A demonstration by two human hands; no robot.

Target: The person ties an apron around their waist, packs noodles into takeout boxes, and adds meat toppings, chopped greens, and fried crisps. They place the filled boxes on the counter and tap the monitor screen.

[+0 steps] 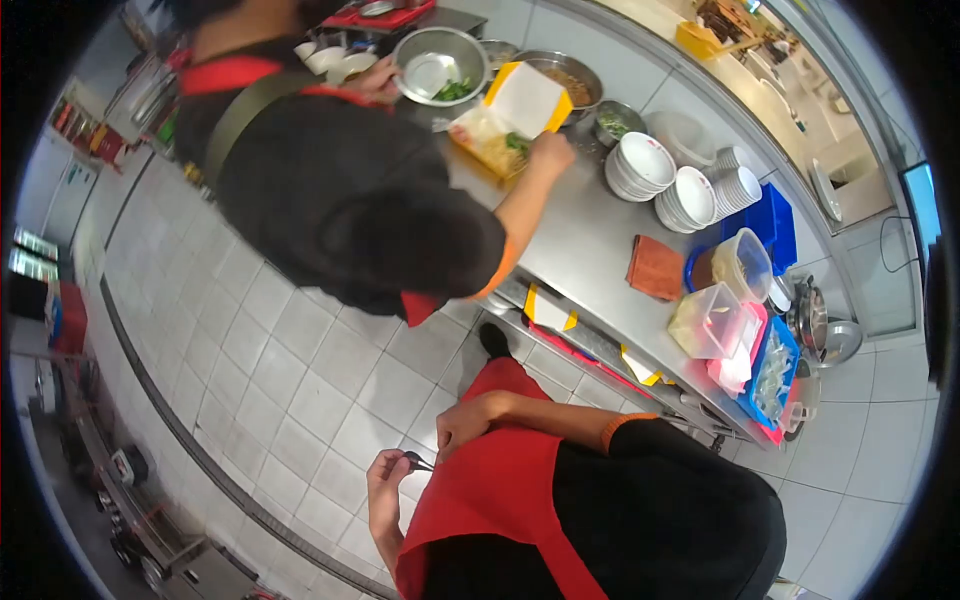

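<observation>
My left hand (385,490) is raised beside my red apron (495,490), thumb and fingers pinched on a small black object (416,461) with a thin end pointing toward the apron. What kind of object it is, I cannot make out. Against the upper edge of the apron rests my right hand (465,418), its fingers curled in. Whatever those fingers grip, if anything, is hidden.
A co-worker (350,190) in black stands by the steel counter (570,230), one hand at an open yellow food box (495,150). Stacked white bowls (645,165), an orange cloth (656,267), plastic tubs (708,322) and a blue tray (772,370) line the counter. A drain channel (190,440) crosses the tiled floor.
</observation>
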